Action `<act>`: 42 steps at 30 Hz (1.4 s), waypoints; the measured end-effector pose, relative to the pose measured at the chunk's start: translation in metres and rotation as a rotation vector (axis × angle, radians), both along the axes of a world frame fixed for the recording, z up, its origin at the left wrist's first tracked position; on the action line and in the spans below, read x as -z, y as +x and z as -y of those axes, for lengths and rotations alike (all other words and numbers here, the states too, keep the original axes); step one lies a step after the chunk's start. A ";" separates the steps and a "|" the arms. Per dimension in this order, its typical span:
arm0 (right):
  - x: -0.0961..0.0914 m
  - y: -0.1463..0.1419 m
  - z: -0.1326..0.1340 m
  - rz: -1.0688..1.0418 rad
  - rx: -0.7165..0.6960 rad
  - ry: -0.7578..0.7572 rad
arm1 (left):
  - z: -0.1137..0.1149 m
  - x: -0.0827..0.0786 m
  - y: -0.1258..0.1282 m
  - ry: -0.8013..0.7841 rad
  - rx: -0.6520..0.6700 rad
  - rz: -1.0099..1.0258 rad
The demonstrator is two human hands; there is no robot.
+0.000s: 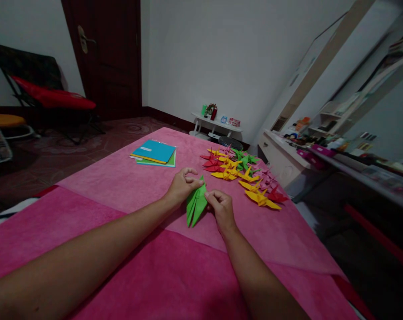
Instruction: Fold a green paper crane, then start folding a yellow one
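A green folded origami paper (pixel 196 205), long and diamond-shaped with a split down its lower half, is held between both hands just above the pink cloth. My left hand (pixel 184 186) pinches its upper left edge with thumb and fingers. From the other side, my right hand (pixel 220 208) grips the right edge between thumb and forefinger. To the right of my hands, finished paper cranes in yellow (pixel 261 198), red (pixel 214 163), green (pixel 244 160) and pink (pixel 265 178) lie in a cluster. A stack of square coloured paper (pixel 156 151), blue on top, rests beyond my left hand.
The pink cloth (pixel 98 242) covers the wide surface under my arms. Behind it stands a small white shelf (pixel 218 122) with little items. A cluttered dresser (pixel 284 149) is on the right, a red-seated folding chair (pixel 58 95) on the left.
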State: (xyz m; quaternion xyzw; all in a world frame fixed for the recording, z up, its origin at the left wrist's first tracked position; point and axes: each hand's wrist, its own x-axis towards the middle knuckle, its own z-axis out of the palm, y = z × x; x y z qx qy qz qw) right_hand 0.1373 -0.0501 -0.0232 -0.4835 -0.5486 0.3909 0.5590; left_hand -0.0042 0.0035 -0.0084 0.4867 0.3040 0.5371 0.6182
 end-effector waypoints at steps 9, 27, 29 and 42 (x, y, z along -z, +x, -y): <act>-0.008 0.004 0.000 -0.095 0.060 0.060 | 0.001 -0.019 -0.009 0.335 0.209 -0.305; -0.007 0.002 0.000 -0.078 0.042 0.058 | 0.006 -0.010 -0.006 0.195 0.175 -0.305; -0.007 0.002 0.000 -0.079 0.045 0.055 | 0.006 -0.010 -0.007 0.207 0.187 -0.317; -0.007 0.002 0.000 -0.054 0.042 0.031 | 0.007 -0.008 -0.006 0.247 0.225 -0.365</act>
